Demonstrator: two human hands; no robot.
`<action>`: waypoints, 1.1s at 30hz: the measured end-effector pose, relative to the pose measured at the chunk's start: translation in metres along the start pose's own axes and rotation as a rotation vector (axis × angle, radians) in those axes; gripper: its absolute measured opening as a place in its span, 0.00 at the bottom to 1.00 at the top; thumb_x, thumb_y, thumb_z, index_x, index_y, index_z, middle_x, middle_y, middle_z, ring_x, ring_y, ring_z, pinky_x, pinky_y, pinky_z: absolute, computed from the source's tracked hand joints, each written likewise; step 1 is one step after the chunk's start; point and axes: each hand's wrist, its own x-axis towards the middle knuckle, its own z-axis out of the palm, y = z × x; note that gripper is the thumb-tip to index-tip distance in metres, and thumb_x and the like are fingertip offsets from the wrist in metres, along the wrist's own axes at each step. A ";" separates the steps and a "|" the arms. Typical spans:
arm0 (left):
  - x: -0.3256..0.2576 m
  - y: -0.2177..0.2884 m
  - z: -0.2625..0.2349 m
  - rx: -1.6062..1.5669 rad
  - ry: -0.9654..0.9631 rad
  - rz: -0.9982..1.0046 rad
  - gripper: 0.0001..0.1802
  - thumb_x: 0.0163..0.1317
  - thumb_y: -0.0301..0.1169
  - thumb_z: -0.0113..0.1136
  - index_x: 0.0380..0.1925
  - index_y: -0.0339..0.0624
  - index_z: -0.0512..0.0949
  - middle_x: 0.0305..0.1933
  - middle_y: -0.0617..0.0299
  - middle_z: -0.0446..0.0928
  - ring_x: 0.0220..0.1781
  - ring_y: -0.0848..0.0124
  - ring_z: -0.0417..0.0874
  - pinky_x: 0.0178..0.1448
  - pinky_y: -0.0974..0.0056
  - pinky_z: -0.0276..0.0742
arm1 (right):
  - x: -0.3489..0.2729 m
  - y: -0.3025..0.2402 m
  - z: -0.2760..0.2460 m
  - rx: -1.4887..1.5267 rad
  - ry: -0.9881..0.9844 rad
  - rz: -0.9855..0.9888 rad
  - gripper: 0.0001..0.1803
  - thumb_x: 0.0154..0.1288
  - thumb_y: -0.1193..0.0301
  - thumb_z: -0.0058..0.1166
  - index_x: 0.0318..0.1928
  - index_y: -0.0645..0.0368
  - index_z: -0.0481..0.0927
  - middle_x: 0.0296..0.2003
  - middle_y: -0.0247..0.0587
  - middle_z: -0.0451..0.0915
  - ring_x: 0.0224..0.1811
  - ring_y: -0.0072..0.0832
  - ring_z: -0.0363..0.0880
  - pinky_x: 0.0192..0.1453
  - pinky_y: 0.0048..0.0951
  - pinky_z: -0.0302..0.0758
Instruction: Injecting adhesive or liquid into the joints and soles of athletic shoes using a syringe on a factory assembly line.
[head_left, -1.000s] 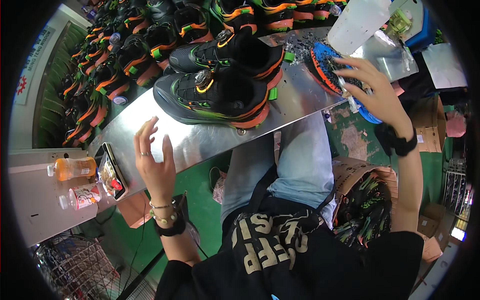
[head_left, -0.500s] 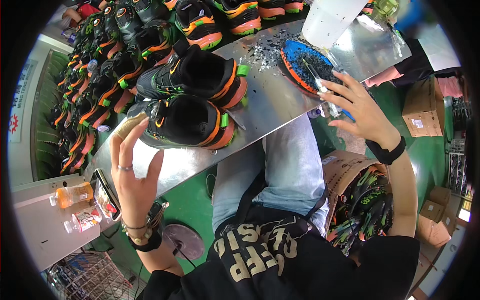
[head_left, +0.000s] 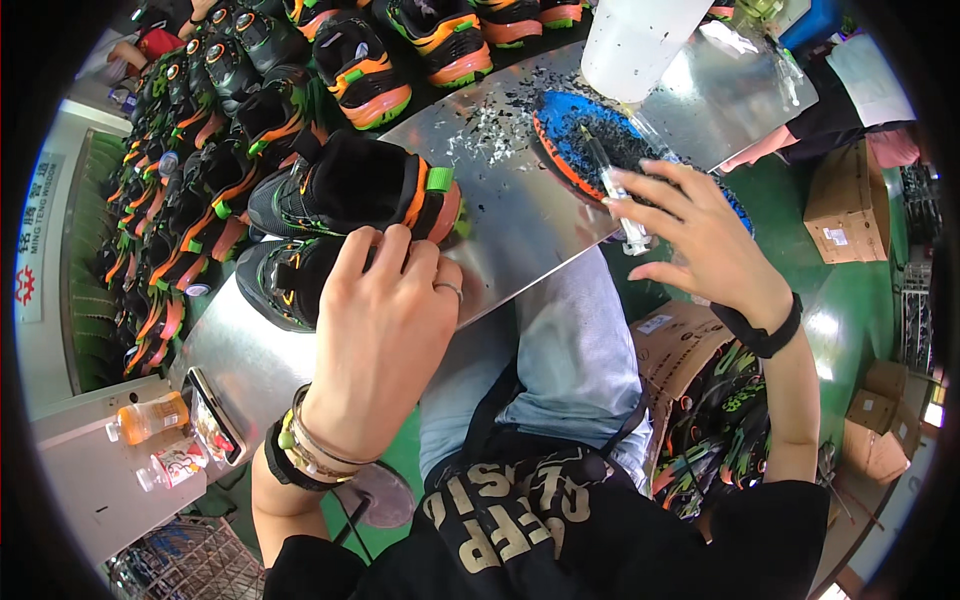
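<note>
The left grip (head_left: 383, 315) curls over a textured black shoe (head_left: 272, 285), hold unclear; right grip (head_left: 708, 235) gapes at a slim, clear syringe (head_left: 634, 235).

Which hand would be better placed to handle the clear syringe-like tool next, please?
Probably the right hand: its spread fingers are at the tool, while the left hand is at the nearer black shoe.

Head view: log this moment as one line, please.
left hand: over near black shoe, grip hidden | right hand: open at syringe, contact unclear | far black shoe: upright on metal bench
</note>
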 end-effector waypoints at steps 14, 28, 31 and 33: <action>-0.039 -0.024 0.028 -0.244 0.702 -0.456 0.16 0.42 0.25 0.66 0.35 0.49 0.81 0.29 0.68 0.77 0.42 0.65 0.76 0.58 0.53 0.63 | -0.027 0.053 0.014 -0.244 0.011 -0.029 0.22 0.57 0.70 0.55 0.54 0.55 0.77 0.56 0.37 0.73 0.57 0.45 0.67 0.61 0.44 0.66; -0.066 -0.033 0.029 -0.655 0.506 -0.303 0.18 0.47 0.45 0.67 0.33 0.45 0.83 0.45 0.65 0.77 0.53 0.62 0.74 0.61 0.51 0.64 | -0.044 0.043 0.003 0.648 0.235 0.397 0.39 0.74 0.44 0.16 0.30 0.62 0.76 0.44 0.42 0.74 0.49 0.30 0.72 0.52 0.27 0.70; -0.058 -0.033 0.027 -0.459 0.384 -0.331 0.18 0.44 0.45 0.68 0.32 0.49 0.85 0.42 0.66 0.77 0.51 0.62 0.73 0.54 0.55 0.67 | -0.041 0.026 -0.001 0.841 0.405 0.626 0.45 0.69 0.37 0.08 0.27 0.59 0.73 0.43 0.45 0.76 0.46 0.31 0.73 0.44 0.25 0.77; -0.047 -0.031 0.028 -0.412 0.377 -0.404 0.16 0.44 0.44 0.67 0.32 0.50 0.86 0.39 0.66 0.77 0.49 0.62 0.74 0.51 0.56 0.67 | -0.037 0.016 -0.007 0.892 0.404 0.670 0.44 0.68 0.35 0.11 0.28 0.59 0.73 0.44 0.43 0.76 0.46 0.31 0.74 0.47 0.27 0.76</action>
